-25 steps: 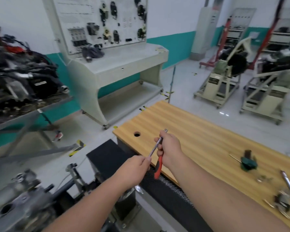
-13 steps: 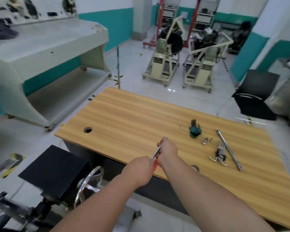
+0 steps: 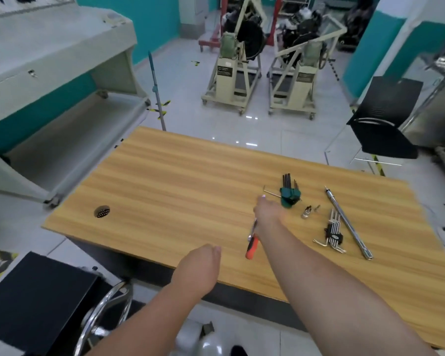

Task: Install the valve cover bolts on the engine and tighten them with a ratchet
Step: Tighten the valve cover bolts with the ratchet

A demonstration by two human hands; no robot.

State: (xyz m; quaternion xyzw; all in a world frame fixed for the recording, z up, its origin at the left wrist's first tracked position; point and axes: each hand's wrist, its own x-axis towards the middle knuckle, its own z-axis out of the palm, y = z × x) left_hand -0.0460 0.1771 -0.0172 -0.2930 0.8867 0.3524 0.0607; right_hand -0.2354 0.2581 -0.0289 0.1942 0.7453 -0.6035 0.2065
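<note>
The person is standing at a wooden table [image 3: 165, 181] with the right hand [image 3: 267, 214] reaching out over its top, and that hand is gripping a ratchet [image 3: 252, 242] by its shaft, the orange handle hanging down below the wrist. The fingers are curling round the tool, though their tips are turned away from the camera. The left hand [image 3: 201, 271] is hovering at the table's near edge, holding nothing, its fingers hanging loosely curled.

Just beyond the right hand a green set of hex keys [image 3: 289, 191] is lying on the table, and just beside it sit a small socket [image 3: 305, 214] and a tiny bit [image 3: 317, 207]. Further right are a second bundle of hex keys [image 3: 333, 231] and a long metal bar [image 3: 348, 224].

No engine being worked on is showing here, and no valve cover bolts can be made out, so nothing says any bolt is in place or tightened. Judging from this, the person is still gathering tools: the hand is probably going for the socket to fit on the ratchet. Placing the bolts and tightening them all appear to be left to do
</note>
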